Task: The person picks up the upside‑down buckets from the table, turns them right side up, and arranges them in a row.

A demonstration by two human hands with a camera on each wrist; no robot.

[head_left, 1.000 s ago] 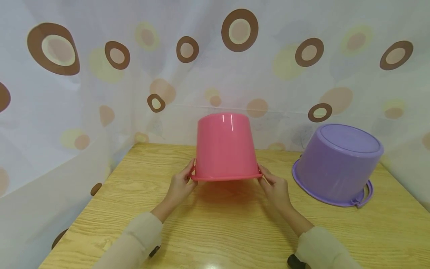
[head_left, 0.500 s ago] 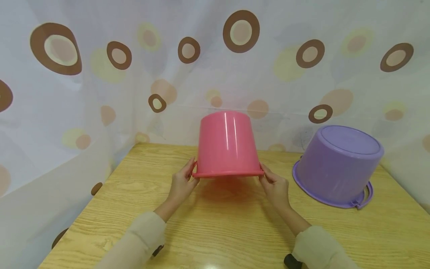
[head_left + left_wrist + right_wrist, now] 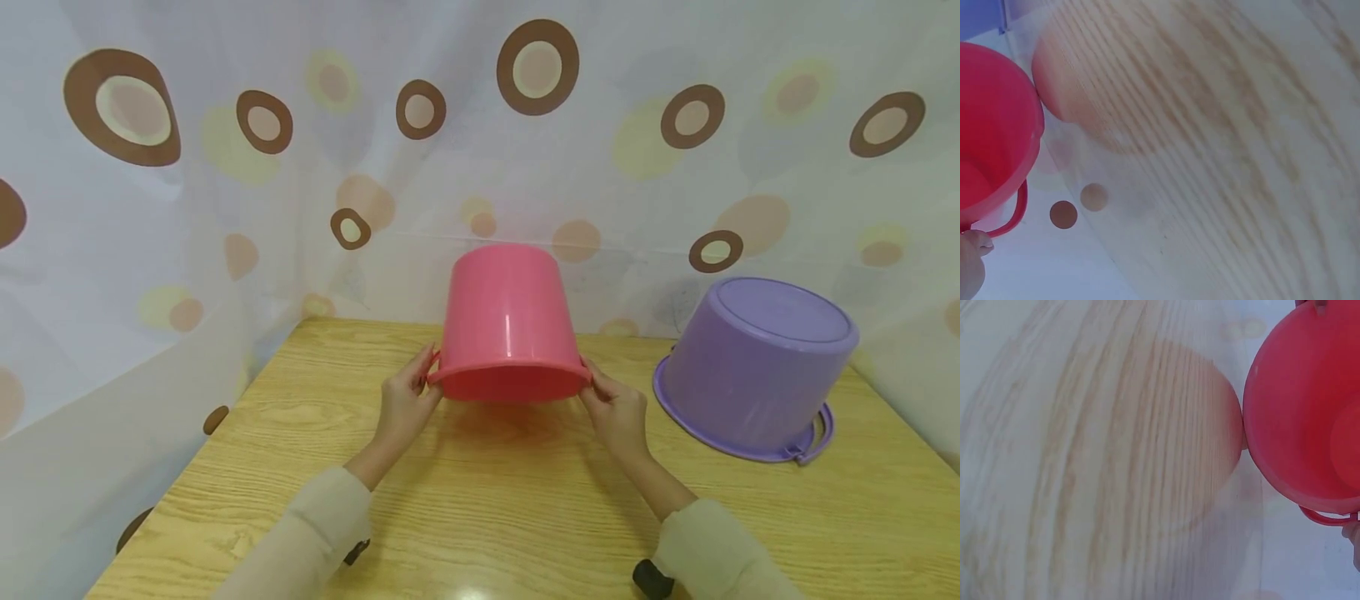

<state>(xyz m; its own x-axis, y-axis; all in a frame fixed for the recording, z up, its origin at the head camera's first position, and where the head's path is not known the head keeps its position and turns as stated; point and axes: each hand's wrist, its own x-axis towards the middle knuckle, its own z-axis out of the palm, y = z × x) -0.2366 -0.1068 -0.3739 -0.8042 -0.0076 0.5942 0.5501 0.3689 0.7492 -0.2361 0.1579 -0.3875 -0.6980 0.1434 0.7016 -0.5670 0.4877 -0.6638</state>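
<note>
A pink plastic bucket point(image 3: 510, 312) is held bottom-up in the head view, tilted so its mouth faces partly toward me. On its left side my left hand point(image 3: 405, 404) grips the rim, fingers outside and thumb low. Opposite it, my right hand point(image 3: 617, 415) pinches the rim on the right. The left wrist view looks into the bucket's red interior point(image 3: 994, 119), with a loop of the handle point(image 3: 1021, 209) beside my left fingers point(image 3: 971, 262). From the right wrist, the handle point(image 3: 1325, 519) shows near my right fingers point(image 3: 1354, 540).
A purple bucket point(image 3: 757, 375) stands upside down on the right of the wood-grain table point(image 3: 495, 517), its handle point(image 3: 817, 437) sticking out at the lower right. Behind the table hangs a pale curtain point(image 3: 465, 175) with brown ring patterns.
The pink bucket has tipped back, its near rim rising so that the inside of the mouth shows. Both hands keep their hold and have risen slightly. The purple bucket stays put.
</note>
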